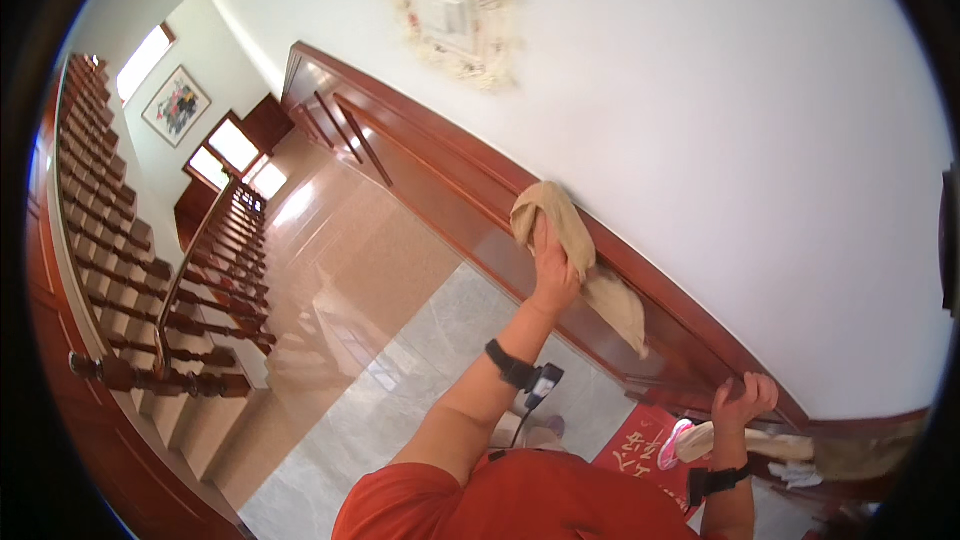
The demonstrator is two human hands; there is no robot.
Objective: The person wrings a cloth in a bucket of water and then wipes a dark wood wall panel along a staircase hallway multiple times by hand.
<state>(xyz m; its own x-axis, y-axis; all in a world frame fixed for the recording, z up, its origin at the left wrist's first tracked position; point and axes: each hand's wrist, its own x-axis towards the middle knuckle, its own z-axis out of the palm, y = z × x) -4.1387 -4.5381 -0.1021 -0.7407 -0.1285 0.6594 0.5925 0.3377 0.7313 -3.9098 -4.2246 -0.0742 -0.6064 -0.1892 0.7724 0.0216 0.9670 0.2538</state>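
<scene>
My left hand (553,270) grips a tan cloth (574,229) against the moulded top rail of a dark red-brown wood wall panel (480,236). The cloth wraps over the fingers, and one end (619,311) hangs down below the wrist. Farther right, my right hand (742,399) is raised at the panel's near end, close to the top rail. Its thumb stands apart from the curled fingers, with nothing visible between them. Whether it touches the wood cannot be told.
A framed decoration with flowers (454,19) hangs above the panel. A wooden balustrade (202,255) and stairs (187,420) are at left. Below lie grey tiles (360,420) and a red mat (637,442) with writing. A pink-edged shoe (677,444) is near the mat.
</scene>
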